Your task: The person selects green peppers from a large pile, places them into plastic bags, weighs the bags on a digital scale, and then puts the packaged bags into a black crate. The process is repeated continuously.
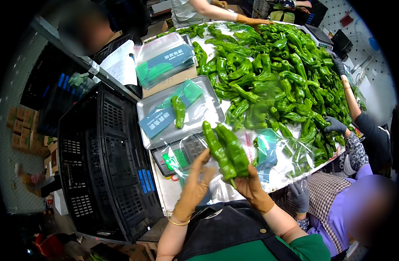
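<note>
My right hand [253, 191], in a tan glove, grips two long green peppers [232, 150] by their stem ends. Close to their left side is my left hand [191, 191], also gloved, with fingers apart and slightly blurred; it appears to hold nothing. Beyond my hands, the metal pan [204, 112] of a digital scale carries a clear plastic bag with a blue and green printed band [160, 120]. One green pepper [178, 112] lies at that bag; I cannot tell whether inside or on top. The scale's lit green display [175, 160] is partly covered by clear plastic.
A large heap of green peppers [268, 75] covers much of the white table. Printed bags [167, 62] are stacked behind the scale. Black plastic crates [118, 156] stand left. Co-workers' gloved hands [335, 125] work at the right, another gloved hand [253, 21] at the far edge.
</note>
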The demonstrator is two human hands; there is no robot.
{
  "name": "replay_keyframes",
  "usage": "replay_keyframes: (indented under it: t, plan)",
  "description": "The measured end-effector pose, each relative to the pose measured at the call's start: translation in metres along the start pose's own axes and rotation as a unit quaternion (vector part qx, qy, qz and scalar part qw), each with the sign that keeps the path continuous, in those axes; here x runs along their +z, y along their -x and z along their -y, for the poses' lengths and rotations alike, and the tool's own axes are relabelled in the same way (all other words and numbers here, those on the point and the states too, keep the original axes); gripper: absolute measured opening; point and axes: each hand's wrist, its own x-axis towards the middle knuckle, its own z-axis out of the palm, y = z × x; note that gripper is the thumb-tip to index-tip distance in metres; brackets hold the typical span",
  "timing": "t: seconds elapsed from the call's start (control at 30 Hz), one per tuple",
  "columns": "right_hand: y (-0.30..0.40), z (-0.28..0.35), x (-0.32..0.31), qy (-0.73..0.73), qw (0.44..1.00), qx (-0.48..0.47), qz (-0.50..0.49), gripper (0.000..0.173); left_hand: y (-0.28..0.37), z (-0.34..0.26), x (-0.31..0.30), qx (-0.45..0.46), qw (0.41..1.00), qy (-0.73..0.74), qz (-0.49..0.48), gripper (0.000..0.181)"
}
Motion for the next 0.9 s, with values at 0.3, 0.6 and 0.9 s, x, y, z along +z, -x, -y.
replay_keyframes:
  t: [0.3,0.6,0.9]
  plan:
    - [0.012,-0.001,-0.022,-0.010,0.999,-0.030,-0.010,0.091,0.004,0.052,-0.017,-0.035,0.820,-0.571,0.010,0.048]
    - [0.039,0.018,-0.028,0.340,0.937,-0.047,-0.073,0.102,-0.001,0.041,-0.032,0.022,0.844,-0.534,-0.041,0.049]
    - [0.046,0.013,-0.036,0.405,0.913,-0.027,-0.044,0.096,0.013,0.085,-0.047,0.064,0.749,-0.660,-0.008,0.043]
